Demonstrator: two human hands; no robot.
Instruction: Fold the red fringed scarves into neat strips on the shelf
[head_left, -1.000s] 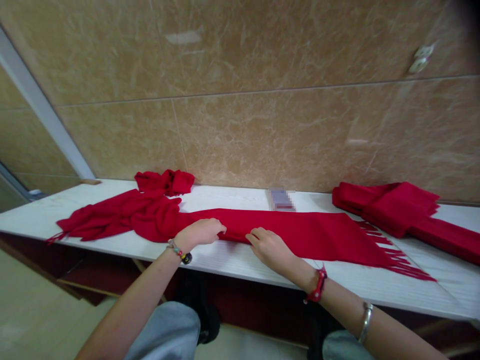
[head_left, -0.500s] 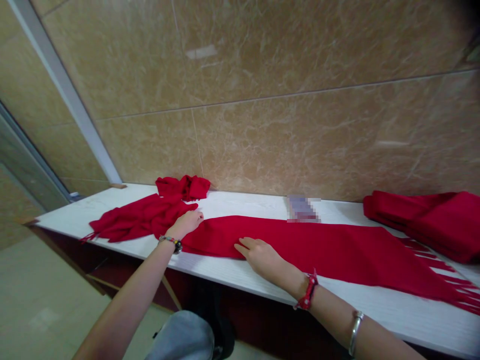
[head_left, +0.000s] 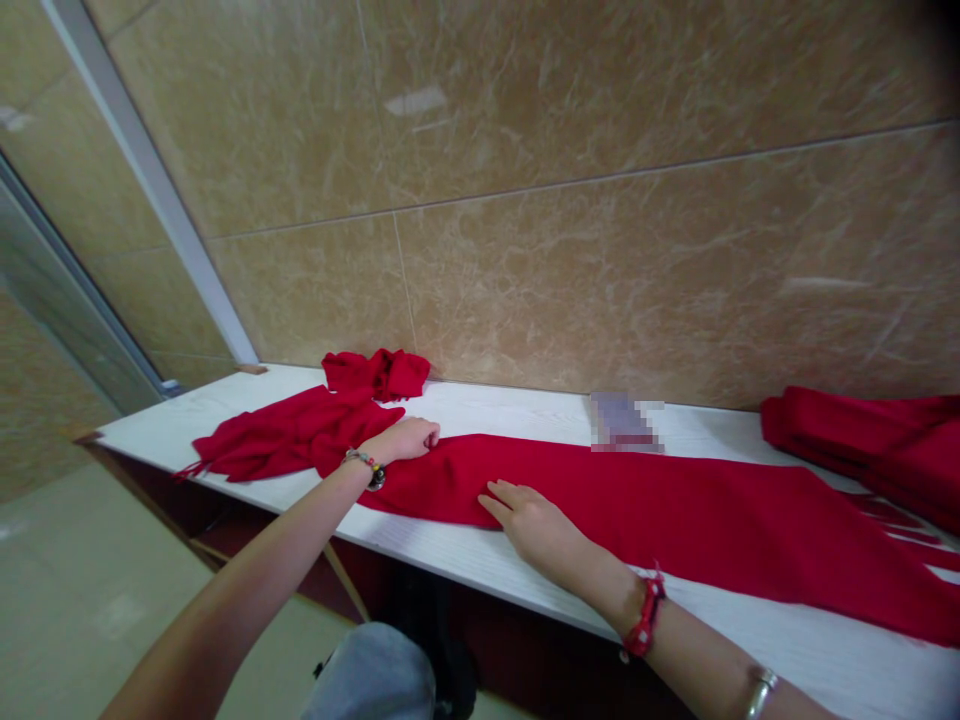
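Observation:
A long red scarf lies stretched along a white shelf against a tiled wall. My left hand rests on the scarf's upper edge at its bunched left part, with the fingers curled onto the cloth. Lower down, my right hand lies flat on the scarf near its lower edge, fingers stretched out. The scarf's left end is crumpled, with fringe hanging at the far left.
A folded red cloth sits against the wall behind my left hand. More red scarves are piled at the right. A small blurred object stands by the wall. Beyond the shelf's left end there is floor and a door frame.
My left hand has slid left along the scarf to its bunched part. The right hand has stayed flat on the cloth. The view has turned left, so the pile at right is partly cut off.

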